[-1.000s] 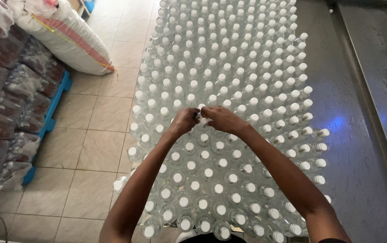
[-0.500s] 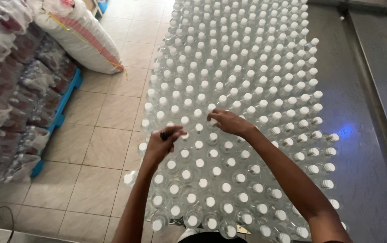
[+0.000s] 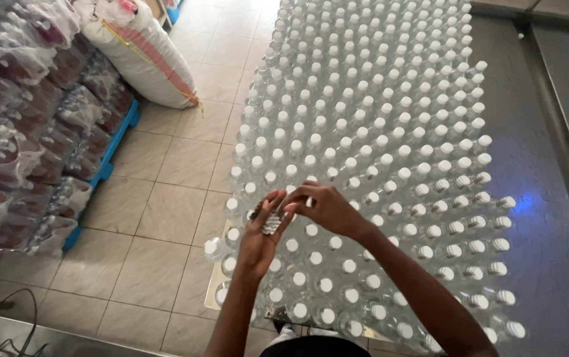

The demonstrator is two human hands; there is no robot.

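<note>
Since half a second ago the hands have come back together: the left hand [image 3: 263, 239] cups small shiny seals [image 3: 271, 223], the right hand [image 3: 327, 210] pinching one above the clear white-capped plastic bottles [image 3: 364, 132], apparently mid-sealing; placing it calls for a steady aim.

Two bare hands are showing: the left hand [image 3: 261, 239] and the right hand [image 3: 327, 208]. Clear plastic bottles with white caps [image 3: 377, 132] are standing packed in rows, numbering in the hundreds, too many to count exactly. One large white woven sack with a pink stripe [image 3: 149, 63] is lying on the floor. Shrink-wrapped bundles of bottles [image 3: 20, 119] are sitting stacked; their number is unclear.
</note>
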